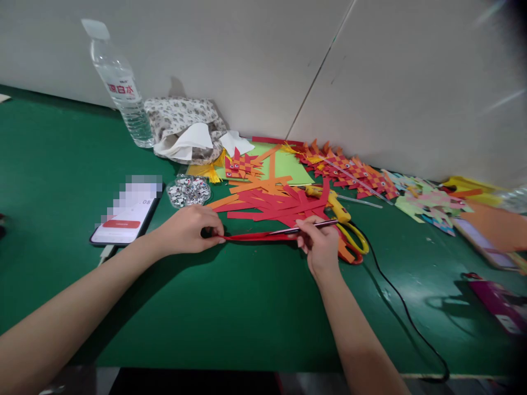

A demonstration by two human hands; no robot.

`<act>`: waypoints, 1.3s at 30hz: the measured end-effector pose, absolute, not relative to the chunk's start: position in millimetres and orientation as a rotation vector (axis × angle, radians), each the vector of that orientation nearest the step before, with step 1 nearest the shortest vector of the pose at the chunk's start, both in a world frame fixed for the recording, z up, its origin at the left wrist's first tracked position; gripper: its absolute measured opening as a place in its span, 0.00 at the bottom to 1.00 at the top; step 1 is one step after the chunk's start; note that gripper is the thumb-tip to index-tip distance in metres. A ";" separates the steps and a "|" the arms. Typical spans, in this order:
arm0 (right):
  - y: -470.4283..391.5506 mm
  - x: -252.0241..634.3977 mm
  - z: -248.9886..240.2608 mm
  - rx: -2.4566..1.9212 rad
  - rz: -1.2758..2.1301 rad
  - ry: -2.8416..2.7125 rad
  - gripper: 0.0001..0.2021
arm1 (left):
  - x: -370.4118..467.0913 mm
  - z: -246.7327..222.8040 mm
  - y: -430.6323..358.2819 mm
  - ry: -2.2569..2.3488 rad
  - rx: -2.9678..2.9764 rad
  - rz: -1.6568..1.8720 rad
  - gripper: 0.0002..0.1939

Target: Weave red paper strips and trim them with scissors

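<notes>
A narrow red paper strip (255,237) stretches sideways over the green table. Its left end is pinched in my left hand (193,229), between thumb and forefinger. My right hand (319,244) is closed around a dark, slim pen (317,224) whose tip points left, just above the strip. The strip's right end runs to the fingers of that same hand. Just beyond both hands lies a heap of loose red paper strips (275,206), mixed with orange paper strips (267,181).
Behind the strips are woven paper fish (346,170) and a yellow glue gun (335,206) with a black cord (401,299). A phone (127,211), a packet of googly eyes (188,191), a tissue pouch (185,118) and a water bottle (123,88) stand or lie at left.
</notes>
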State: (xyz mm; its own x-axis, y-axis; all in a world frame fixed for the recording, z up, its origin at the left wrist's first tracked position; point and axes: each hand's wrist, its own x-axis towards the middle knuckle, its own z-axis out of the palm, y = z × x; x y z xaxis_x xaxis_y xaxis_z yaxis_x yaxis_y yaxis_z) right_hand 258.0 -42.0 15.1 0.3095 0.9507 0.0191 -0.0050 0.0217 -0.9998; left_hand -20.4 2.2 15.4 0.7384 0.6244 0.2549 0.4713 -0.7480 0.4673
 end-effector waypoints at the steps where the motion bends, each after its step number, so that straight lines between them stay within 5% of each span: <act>1: -43.8 253.5 15.2 -1.310 1.005 -1.017 0.12 | -19.6 15.2 1.9 0.839 2.572 0.567 0.06; 20: -39.3 265.8 12.7 -1.330 0.893 -0.973 0.11 | -16.1 13.6 -1.2 0.817 2.586 0.567 0.07; 39: -50.9 219.5 15.3 -1.313 1.197 -1.192 0.14 | 7.1 7.0 -15.6 0.903 2.506 0.650 0.05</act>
